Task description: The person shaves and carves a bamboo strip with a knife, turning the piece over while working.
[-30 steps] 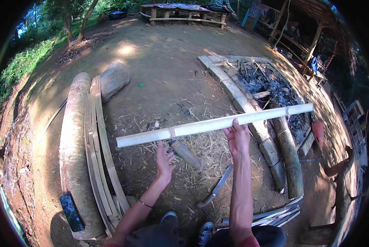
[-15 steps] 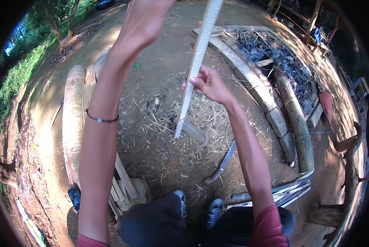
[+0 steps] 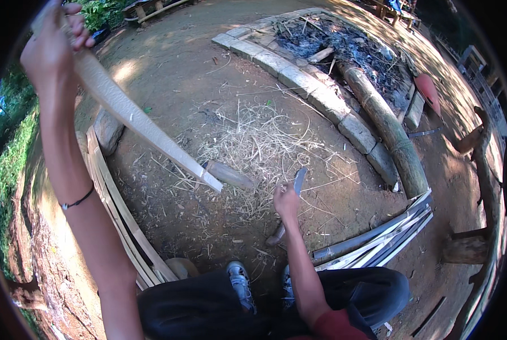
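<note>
Raised at the upper left, my left hand [image 3: 52, 54] is closed around a long, pale bamboo strip [image 3: 137, 122]. The strip slants down to the right, its lower end by a short wooden piece [image 3: 230, 174] on the ground. My right hand [image 3: 287, 199] is low over a curved machete [image 3: 300, 180], fingers curled at its middle. The blade shows beyond the hand and the handle on the near side; the grip itself is partly hidden. Pale shavings [image 3: 259, 141] lie around the wooden piece.
Split bamboo strips lie in a bundle at my left [image 3: 117, 207] and another at my right [image 3: 378, 235]. A stone border [image 3: 298, 79] encloses ash and charred wood [image 3: 344, 42]. A thick bamboo pole [image 3: 386, 124] leans across it. A rock [image 3: 107, 130] sits at left.
My left hand has swung left with the bamboo strip, tilting it. My right hand has let go of the strip and come down to the machete. The view has shifted to the right.
</note>
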Demonstrator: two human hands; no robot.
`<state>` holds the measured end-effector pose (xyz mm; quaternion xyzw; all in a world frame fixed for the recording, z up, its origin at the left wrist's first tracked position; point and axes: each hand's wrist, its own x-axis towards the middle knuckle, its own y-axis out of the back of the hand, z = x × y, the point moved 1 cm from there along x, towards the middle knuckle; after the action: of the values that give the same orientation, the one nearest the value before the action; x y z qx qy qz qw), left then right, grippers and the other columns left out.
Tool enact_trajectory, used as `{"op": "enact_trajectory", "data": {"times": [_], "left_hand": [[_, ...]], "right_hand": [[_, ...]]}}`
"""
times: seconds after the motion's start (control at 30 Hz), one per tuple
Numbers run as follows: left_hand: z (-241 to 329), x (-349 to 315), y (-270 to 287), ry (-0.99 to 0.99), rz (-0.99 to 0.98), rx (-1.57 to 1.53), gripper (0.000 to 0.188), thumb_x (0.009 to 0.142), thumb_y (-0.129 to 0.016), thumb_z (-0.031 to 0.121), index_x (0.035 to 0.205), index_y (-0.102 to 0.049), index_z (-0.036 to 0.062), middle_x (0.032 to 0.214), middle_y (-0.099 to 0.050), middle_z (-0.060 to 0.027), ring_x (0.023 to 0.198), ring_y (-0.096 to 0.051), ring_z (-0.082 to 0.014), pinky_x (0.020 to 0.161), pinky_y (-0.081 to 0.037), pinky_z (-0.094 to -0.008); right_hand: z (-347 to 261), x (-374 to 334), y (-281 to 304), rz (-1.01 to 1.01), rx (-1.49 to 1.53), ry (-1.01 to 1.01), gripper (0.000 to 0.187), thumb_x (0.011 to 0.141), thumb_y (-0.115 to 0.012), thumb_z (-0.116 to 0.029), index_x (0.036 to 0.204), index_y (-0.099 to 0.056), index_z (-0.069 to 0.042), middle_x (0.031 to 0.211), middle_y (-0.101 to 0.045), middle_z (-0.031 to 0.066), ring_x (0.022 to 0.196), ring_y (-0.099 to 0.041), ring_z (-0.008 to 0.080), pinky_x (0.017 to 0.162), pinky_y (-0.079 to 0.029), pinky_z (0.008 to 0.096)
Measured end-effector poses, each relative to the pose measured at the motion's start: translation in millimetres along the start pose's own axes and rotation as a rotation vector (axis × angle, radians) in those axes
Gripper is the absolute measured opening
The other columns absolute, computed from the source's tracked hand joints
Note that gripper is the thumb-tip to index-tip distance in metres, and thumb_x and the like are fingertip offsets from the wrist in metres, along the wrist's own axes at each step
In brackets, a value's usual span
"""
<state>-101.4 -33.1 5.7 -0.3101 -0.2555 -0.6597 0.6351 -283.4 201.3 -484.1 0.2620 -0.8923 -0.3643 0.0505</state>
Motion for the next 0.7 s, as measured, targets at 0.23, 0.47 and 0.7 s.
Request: {"op": "enact_trajectory", "data": {"times": [0.23,0.47,0.7], "left_hand": [[11,-29,-7,-0.030,0.207,-0.004,0.044,0.104,-0.045,0.028,0.093,-0.062,-0.0109,0.059,-0.050,-0.0065,0.048,-0.046,-0.0123,0.049,-0.038,-0.0289],[-2,-49,-6,-0.052,0.177,0.067,0.048,0.104,-0.039,0.036,0.082,-0.059,-0.0015,0.054,-0.049,-0.0027,0.045,-0.045,-0.0094,0.041,-0.033,-0.0261],[-11,-54,-26,-0.065,0.002,-0.318,0.048,0.103,-0.035,0.047,0.083,-0.048,0.0053,0.056,-0.041,-0.0026,0.046,-0.043,-0.0108,0.042,-0.032,-0.0261]], "right_hand": [[99,-58,-37,-0.007,-0.285,-0.323,0.056,0.082,-0.074,-0.029,0.119,-0.051,0.007,0.105,-0.066,0.0306,0.102,-0.064,0.0449,0.091,-0.051,0.0508],[105,-47,-41,-0.127,-0.108,-0.337,0.051,0.074,-0.078,-0.023,0.109,-0.057,0.007,0.099,-0.068,0.0296,0.097,-0.067,0.0448,0.085,-0.055,0.0490],[143,-9,-38,-0.191,0.714,-0.467,0.024,0.084,-0.068,-0.010,0.097,-0.052,0.001,0.078,-0.061,0.0123,0.068,-0.066,0.0276,0.061,-0.056,0.0395]]}}
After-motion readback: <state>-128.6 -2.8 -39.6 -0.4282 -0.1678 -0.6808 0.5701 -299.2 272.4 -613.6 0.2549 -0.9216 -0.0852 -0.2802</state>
